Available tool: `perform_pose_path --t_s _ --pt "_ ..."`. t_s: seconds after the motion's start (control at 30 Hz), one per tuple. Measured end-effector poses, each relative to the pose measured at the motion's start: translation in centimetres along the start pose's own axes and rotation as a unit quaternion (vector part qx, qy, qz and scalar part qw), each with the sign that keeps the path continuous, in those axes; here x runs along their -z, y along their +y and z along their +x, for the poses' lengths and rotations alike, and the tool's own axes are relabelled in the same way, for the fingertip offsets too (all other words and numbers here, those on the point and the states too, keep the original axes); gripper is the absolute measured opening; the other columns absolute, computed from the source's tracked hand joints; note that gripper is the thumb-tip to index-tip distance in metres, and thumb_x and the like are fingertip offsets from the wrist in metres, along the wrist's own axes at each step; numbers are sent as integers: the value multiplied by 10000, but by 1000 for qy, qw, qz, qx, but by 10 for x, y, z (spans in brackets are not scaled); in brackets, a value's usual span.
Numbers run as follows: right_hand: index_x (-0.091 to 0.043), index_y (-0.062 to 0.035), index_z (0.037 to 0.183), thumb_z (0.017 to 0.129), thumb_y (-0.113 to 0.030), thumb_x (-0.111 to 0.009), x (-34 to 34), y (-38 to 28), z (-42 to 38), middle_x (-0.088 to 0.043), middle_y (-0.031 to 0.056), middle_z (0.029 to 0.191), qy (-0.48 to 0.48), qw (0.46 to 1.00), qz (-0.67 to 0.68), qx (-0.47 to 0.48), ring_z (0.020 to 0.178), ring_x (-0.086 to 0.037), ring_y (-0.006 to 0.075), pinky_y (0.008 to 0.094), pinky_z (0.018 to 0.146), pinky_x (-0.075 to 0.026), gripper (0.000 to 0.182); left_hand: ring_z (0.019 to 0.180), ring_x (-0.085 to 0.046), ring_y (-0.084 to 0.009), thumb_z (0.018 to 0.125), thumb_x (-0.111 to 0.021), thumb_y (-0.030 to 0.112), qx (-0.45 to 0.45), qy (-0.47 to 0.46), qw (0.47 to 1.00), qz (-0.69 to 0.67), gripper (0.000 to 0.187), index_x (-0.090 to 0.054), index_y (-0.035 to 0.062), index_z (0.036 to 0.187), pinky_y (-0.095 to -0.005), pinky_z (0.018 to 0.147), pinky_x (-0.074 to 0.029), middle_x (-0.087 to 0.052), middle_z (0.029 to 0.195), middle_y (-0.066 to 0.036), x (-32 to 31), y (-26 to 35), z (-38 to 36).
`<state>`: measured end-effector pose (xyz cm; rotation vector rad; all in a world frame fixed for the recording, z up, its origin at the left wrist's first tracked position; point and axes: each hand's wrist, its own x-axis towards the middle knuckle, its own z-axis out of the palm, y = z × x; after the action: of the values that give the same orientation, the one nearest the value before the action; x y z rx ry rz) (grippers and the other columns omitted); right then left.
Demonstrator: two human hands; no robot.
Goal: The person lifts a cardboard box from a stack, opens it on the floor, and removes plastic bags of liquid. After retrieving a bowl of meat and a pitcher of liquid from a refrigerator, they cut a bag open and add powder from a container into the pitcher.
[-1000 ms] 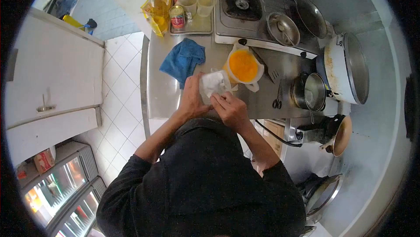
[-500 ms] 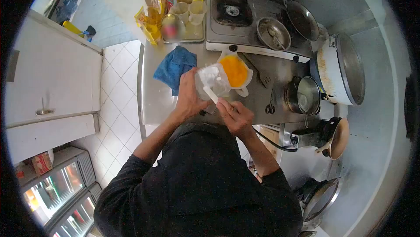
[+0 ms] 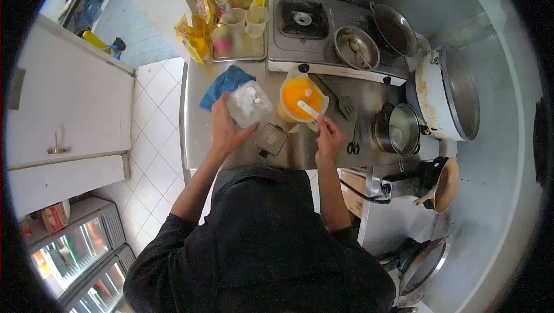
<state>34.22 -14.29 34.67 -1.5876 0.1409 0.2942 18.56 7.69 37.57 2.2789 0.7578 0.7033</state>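
My left hand [image 3: 227, 129] holds a clear plastic container [image 3: 249, 104] with white powder in it, partly in front of a blue cloth [image 3: 224, 85]. In my right hand [image 3: 329, 137] is a white spoon or spatula [image 3: 309, 108], its end over a clear pitcher [image 3: 283, 108] of orange-yellow liquid. A small patch of white shows on the liquid near the tool's end. On the steel counter [image 3: 199, 140], between my hands, lies a small square lid-like piece [image 3: 271, 140] with a dark clip.
Behind the pitcher stands a gas stove [image 3: 277, 53] with a metal pan [image 3: 356, 48] and a dark pan [image 3: 395, 29]. A tray [image 3: 239, 58] holds cups and packets. Scissors [image 3: 353, 146], a slotted utensil [image 3: 346, 108] and small pots [image 3: 404, 128] are at the right.
My left hand has moved the container left, away from the pitcher. My right hand has brought the white tool from the container to the pitcher, and the square piece is now uncovered.
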Motion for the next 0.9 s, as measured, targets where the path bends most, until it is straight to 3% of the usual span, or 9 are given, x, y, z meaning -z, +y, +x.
perform_pose_path --t_s 0.03,0.13,0.17,0.23,0.33,0.53,0.9 --pt "-719 11 1055 899 -153 -725 -1 -6 -4 -584 -35 703 -10 1000 15 -15 563 -441 23 180 514 -348 226 1163 -454 -402 552 -901 261 -4 -5 1000 -4 983 -370 -34 1325 -455 1011 -376 -494 1224 -225 -1 1 2" --pt "-722 2 1033 910 -145 -705 -10 -34 -30 -604 -5 714 -32 985 -55 160 582 -469 54 202 533 -386 193 1156 -457 -401 554 -902 260 -16 -21 1000 -15 976 -374 -29 1323 -456 1012 -375 -494 1220 -226 -3 9 3" --pt "-721 -3 1021 894 -132 -695 -12 -50 -40 -639 24 763 -85 959 -136 233 629 -523 103 236 584 -432 183 1154 -458 -400 555 -902 259 -25 -26 999 -21 973 -375 -27 1322 -457 1011 -375 -495 1218 -226 -4 12 4" --pt "-718 -14 999 862 -105 -675 -17 -82 -58 -708 81 861 -184 864 -290 367 723 -631 201 303 686 -525 170 1152 -460 -399 555 -900 252 -46 -39 998 -35 968 -377 -26 1320 -457 1010 -376 -496 1216 -227 -4 16 4" --pt "-707 -27 990 803 -102 -638 -31 -91 -59 -706 109 967 -276 686 -389 549 837 -645 246 335 696 -553 213 1150 -466 -400 556 -893 234 -79 -60 993 -59 950 -385 -24 1315 -457 1007 -380 -498 1216 -229 -6 21 5" --pt "-703 -36 1028 790 -128 -623 -46 -59 -60 -700 85 1051 -293 592 -416 625 868 -627 211 329 642 -553 267 1147 -472 -412 593 -865 203 -84 -86 989 -83 880 -402 -22 1306 -454 990 -397 -505 1216 -229 -1 25 0" --pt "-701 -47 1083 804 -134 -631 -37 -45 -61 -688 77 1159 -245 594 -391 659 847 -642 171 301 674 -541 300 1170 -464 -424 594 -867 214 -90 -94 989 -67 919 -385 -57 1329 -462 1024 -387 -497 1243 -252 -2 28 -2"
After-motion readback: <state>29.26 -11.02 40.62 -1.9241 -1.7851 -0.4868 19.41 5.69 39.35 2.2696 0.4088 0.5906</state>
